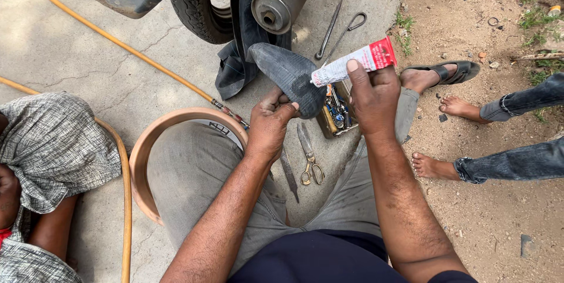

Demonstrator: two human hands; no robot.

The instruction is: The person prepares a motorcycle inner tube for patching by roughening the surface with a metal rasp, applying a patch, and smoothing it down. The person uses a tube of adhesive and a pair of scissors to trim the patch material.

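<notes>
I see left hand (pixel 269 123) at frame centre, fingers pinching black inner tube (pixel 291 74) bent into taut hump. Right hand (pixel 371 92) fingers wrapped round red-white tube (pixel 355 63), nozzle touching rubber, probably glue. Scissors (pixel 309 159) on concrete below.

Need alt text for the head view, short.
Seen from above, a seated person's left hand holds a folded black rubber inner tube while the right hand presses a red-and-white tube against it. Scissors lie on the concrete below.
</notes>
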